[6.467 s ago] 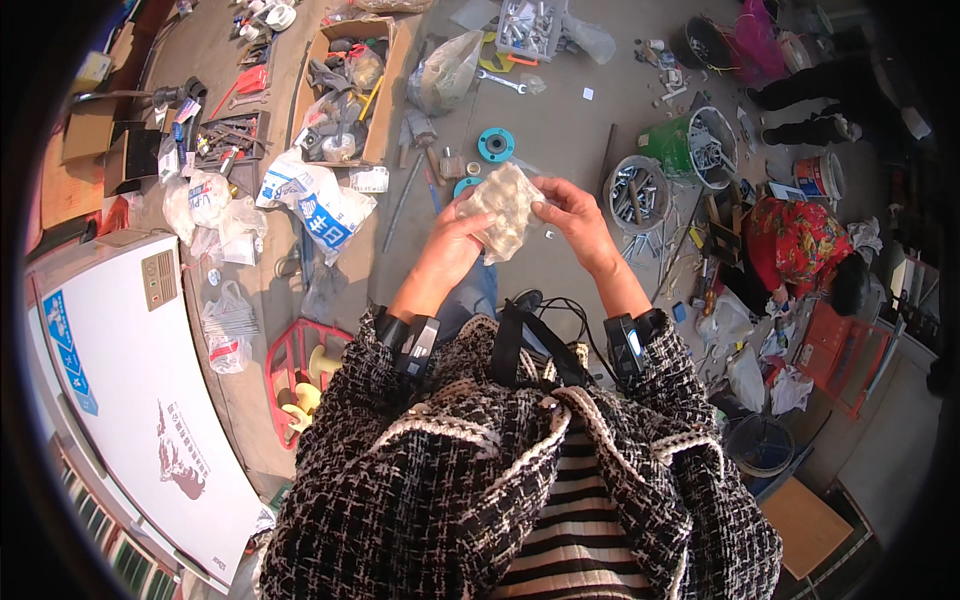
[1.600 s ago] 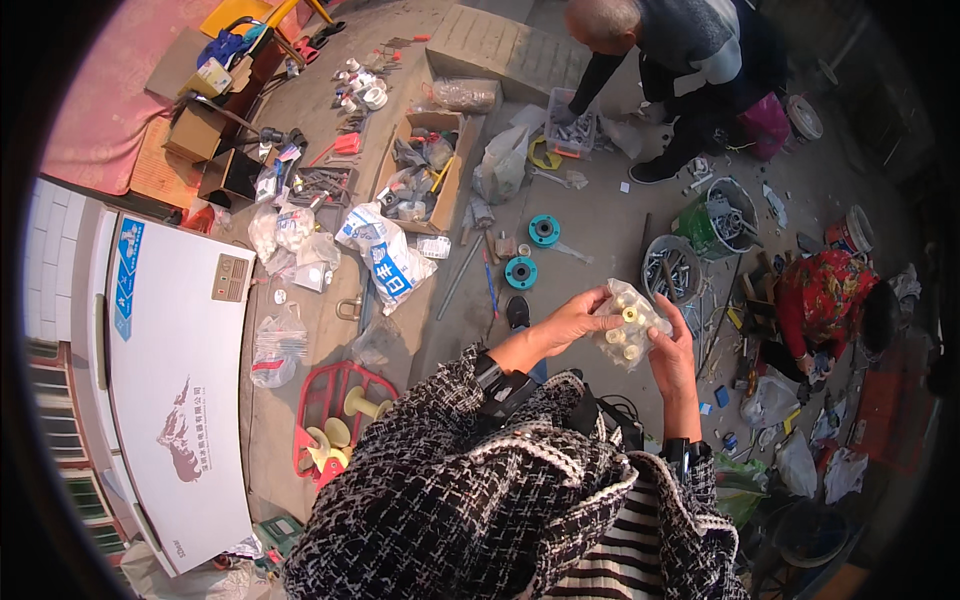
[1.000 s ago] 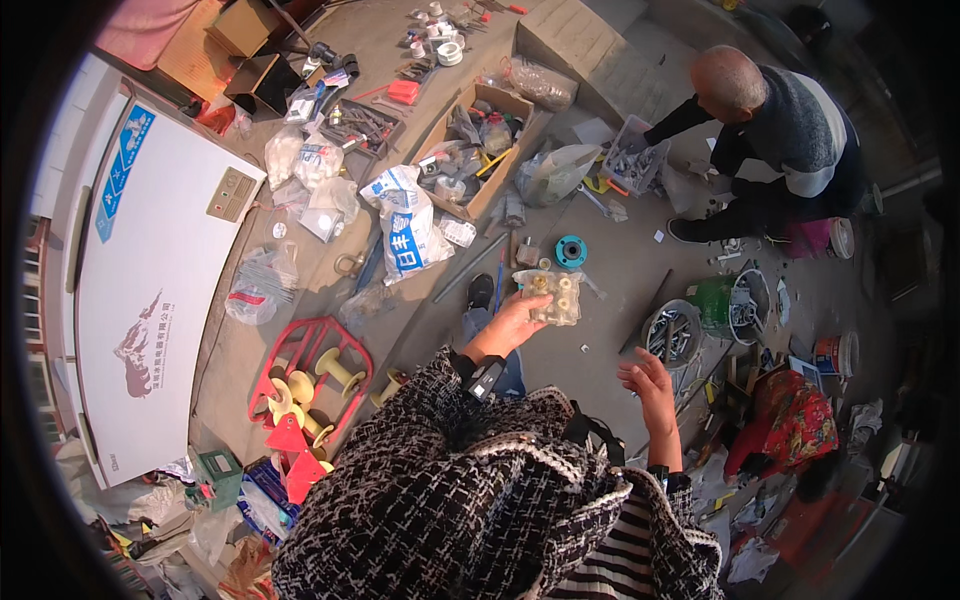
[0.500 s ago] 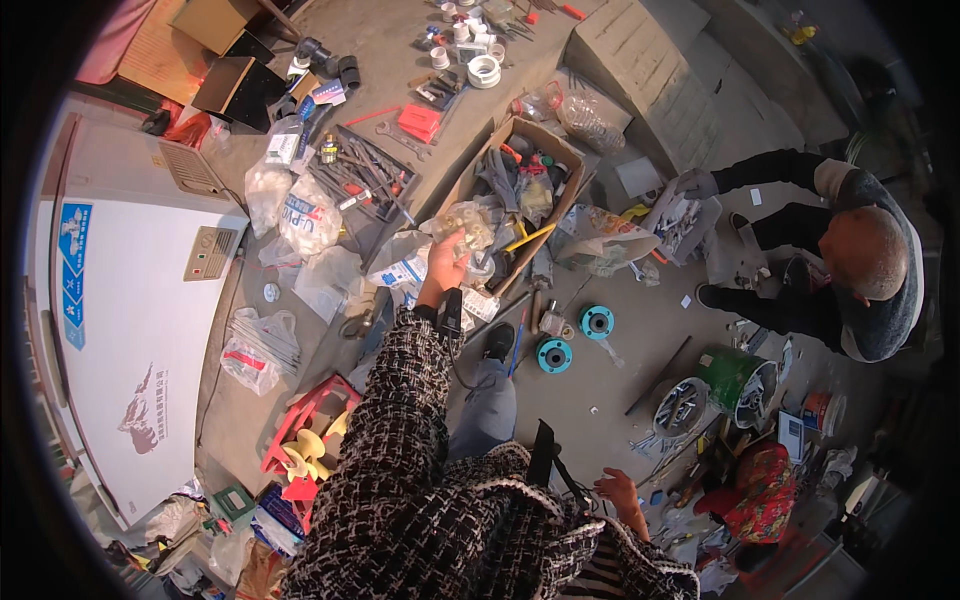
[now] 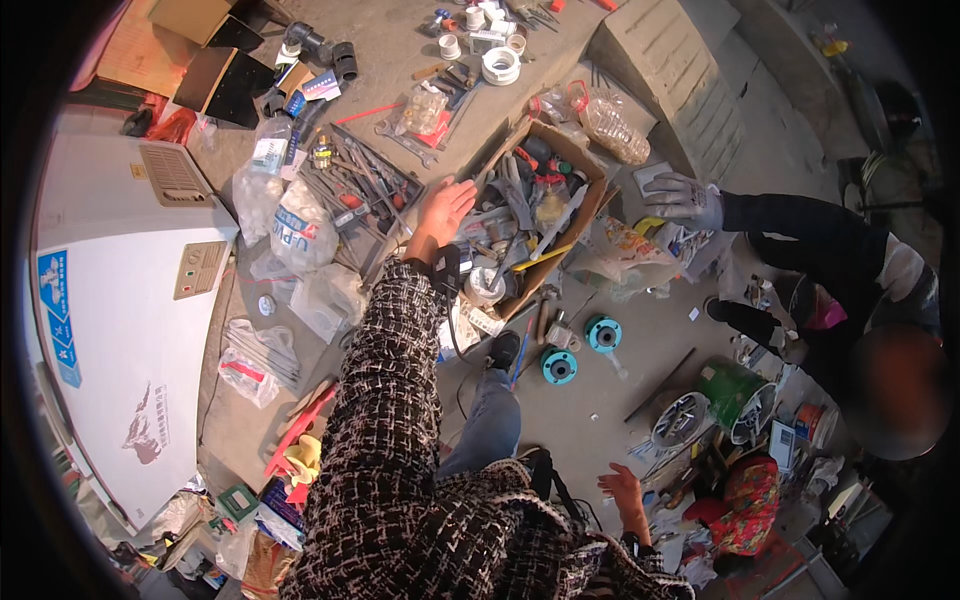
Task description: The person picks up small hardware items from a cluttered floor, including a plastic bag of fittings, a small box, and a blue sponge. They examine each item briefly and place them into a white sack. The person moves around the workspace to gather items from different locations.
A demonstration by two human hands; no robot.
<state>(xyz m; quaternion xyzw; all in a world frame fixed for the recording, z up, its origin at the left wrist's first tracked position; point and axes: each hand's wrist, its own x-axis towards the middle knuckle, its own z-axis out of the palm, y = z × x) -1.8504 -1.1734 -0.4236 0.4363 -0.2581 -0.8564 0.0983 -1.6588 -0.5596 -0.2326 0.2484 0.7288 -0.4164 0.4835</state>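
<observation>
My left hand (image 5: 445, 212) is open and holds nothing, its fingers stretched out beside a cardboard box (image 5: 597, 200) of mixed tools and fittings. Just beyond it, a clear bag of small yellowish fittings (image 5: 424, 108) lies partly over a red case (image 5: 436, 130) on the concrete step. To the left of that hand is a dark tray (image 5: 408, 190) crowded with hand tools. My right hand (image 5: 622, 487) is low at the right of my body, fingers apart, with no object visible in it.
A co-worker's gloved hand (image 5: 684, 202) reaches near a plastic bag (image 5: 625, 250) right of the box. Two teal flanges (image 5: 559, 366) lie on the floor. A green bucket (image 5: 722, 388) stands farther right. The white freezer (image 5: 130, 330) fills the left side.
My left hand has let go of the clear bag of fittings, which now rests farther away over the red case. The co-worker's gloved hand has lifted from the bag and moved closer to the box.
</observation>
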